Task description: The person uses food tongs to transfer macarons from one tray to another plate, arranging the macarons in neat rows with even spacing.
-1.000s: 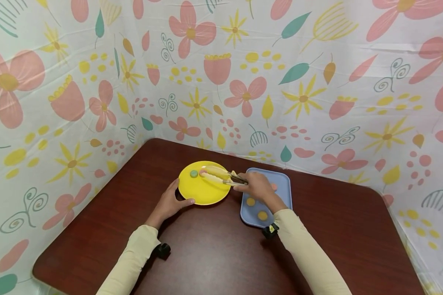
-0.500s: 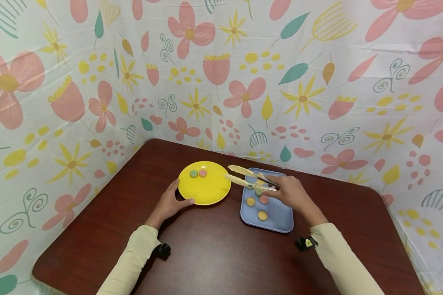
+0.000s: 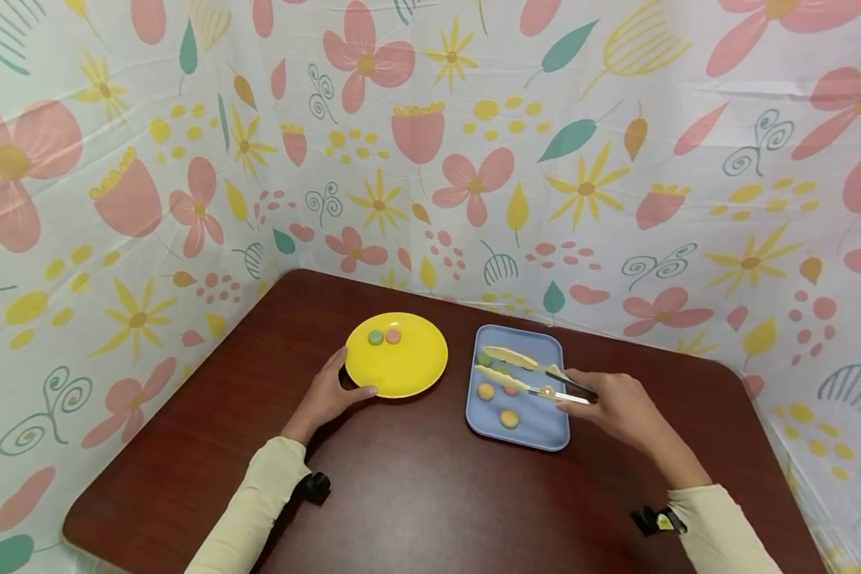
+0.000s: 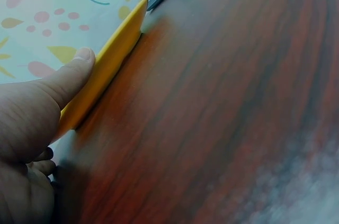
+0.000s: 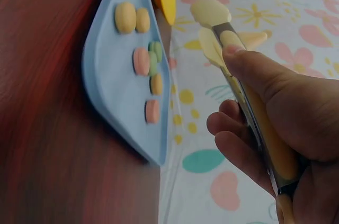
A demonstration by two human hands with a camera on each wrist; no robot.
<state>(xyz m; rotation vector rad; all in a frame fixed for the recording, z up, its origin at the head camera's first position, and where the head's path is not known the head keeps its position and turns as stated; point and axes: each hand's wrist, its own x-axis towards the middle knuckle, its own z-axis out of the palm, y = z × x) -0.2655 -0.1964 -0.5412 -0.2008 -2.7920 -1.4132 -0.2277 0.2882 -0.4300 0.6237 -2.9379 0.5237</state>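
- The person's left hand (image 3: 326, 399) grasps the rim of a round, flat, bright yellow plate (image 3: 402, 371), thumb on the near edge, fingers along the left side.
- On that plate, toward its far side, a round pale-green macaron-like piece (image 3: 376, 338) sits just beside a round pink piece (image 3: 393, 336).
- The right hand (image 3: 620, 406) grips slim metal tongs with cream tips (image 3: 545, 391); their two arms stand apart above the tray.
- That tray is a rectangular, light-blue, raised-rim tray (image 3: 538, 426), right of the plate and apart from it.
- From the right wrist I count seven small round pieces on it: three yellow (image 5: 125, 17), two pink (image 5: 141, 61), two green (image 5: 153, 63).
- Plate and tray both rest on a dark reddish-brown wooden table (image 3: 402, 494), before a white floral-printed cloth (image 3: 430, 199).
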